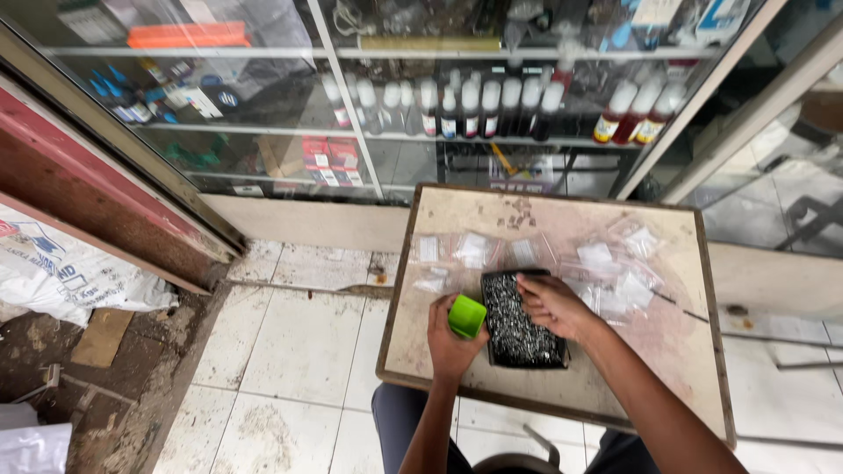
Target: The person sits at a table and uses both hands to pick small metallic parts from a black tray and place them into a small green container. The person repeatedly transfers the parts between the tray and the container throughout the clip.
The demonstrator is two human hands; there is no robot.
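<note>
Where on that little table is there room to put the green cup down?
Bare room: the table right of the black tray, and the strip before the left hand holding the green cup. Crowded: small clear bags behind the tray, near the right hand.

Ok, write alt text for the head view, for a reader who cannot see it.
Seen from above, a seated person's left hand holds a small green cup beside a black tray of tiny metal parts, while the right hand picks in it. Small clear plastic bags lie around it on a worn square table before a glass display cabinet of bottles.
</note>
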